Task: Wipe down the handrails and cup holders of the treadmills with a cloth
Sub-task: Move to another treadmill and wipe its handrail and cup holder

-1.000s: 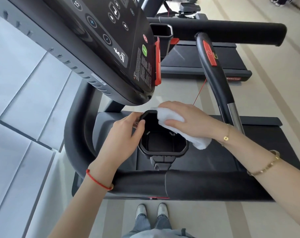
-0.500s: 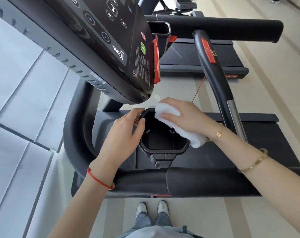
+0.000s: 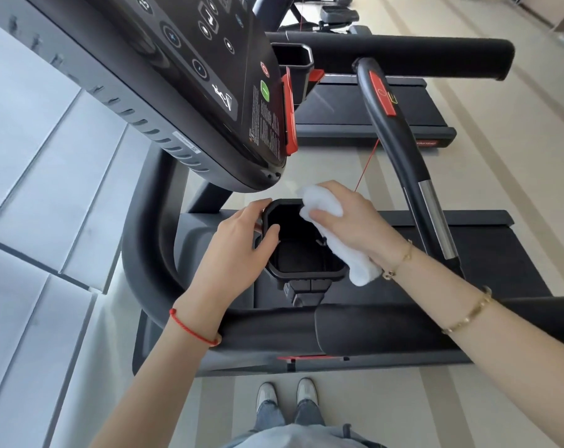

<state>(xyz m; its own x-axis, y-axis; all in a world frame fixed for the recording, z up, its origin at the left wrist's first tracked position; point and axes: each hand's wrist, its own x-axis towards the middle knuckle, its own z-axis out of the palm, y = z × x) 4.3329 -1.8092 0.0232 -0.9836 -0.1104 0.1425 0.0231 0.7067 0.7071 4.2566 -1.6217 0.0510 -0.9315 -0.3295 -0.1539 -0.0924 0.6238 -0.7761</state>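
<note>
- The cloth (image 3: 326, 221) is white, soft and light; it is folded into a thick pad, and its loose tail droops past the right side of the cup holder (image 3: 301, 244). I'd judge it will mould itself to corners, so it is best taken in a bunched handful, as it is now.
- The right hand (image 3: 351, 221) is closed over the cloth, with fingers on top and thumb under, pressing it onto the far right rim of the cup holder.
- The left hand (image 3: 238, 247) is clamped on the cup holder's left rim, the thumb hooked just inside and the fingers around the outside, which seems to steady it.
- The cup holder looks like hard black plastic, rigid, deep and eight-sided, with small tabs low on its inside walls. Its angled corners are where I'd expect grime to hide and the cloth to snag.
- The console (image 3: 190, 92) overhangs the far edge of the cup holder closely, so there is little room to lift the hands on that side.
- On the near side of the cup holder, the padded handrail (image 3: 355, 328) runs across under both forearms, and the curved grip bar (image 3: 400, 137) rises to the right.
- The most open way in is straight down from above the cup holder.
</note>
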